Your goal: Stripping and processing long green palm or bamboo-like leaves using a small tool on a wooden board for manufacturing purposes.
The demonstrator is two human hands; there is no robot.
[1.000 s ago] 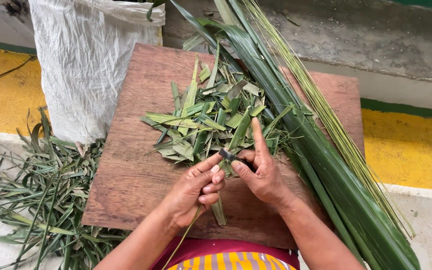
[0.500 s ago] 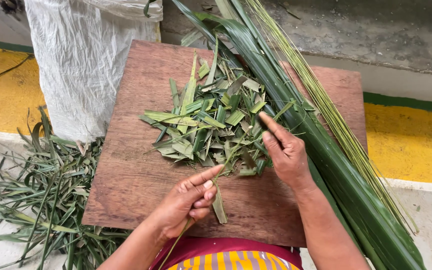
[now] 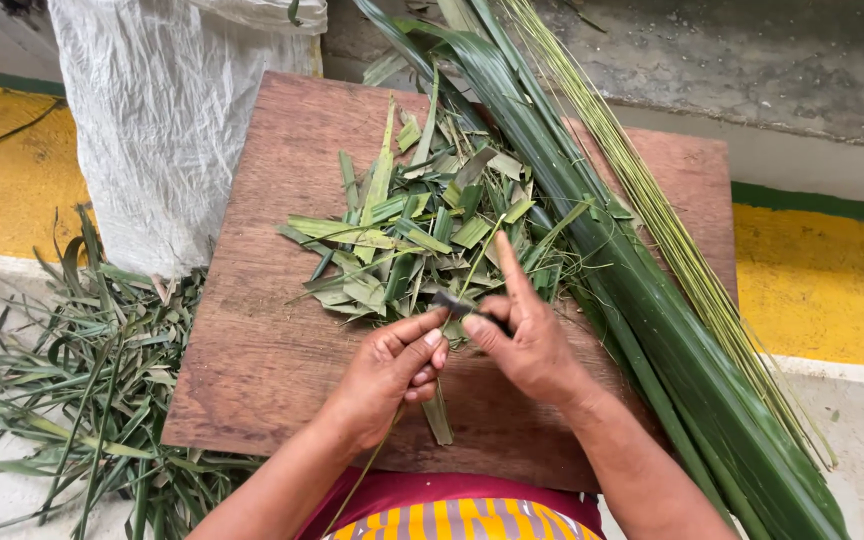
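Both hands are working over the wooden board (image 3: 282, 330): left hand (image 3: 392, 370) pinching a leaf strip (image 3: 439, 415), right hand (image 3: 522, 335) gripping a small blade (image 3: 452, 300), apparently mid-stripping; the next cut calls for steady alignment.

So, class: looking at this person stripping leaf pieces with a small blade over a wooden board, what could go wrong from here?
The small dark blade sits between the left hand and right hand, close to the fingertips, so a slip could cut one. The pile of cut leaf pieces crowds the hands and may hide the blade. Long leaf strips overhang the wooden board and might slide off.
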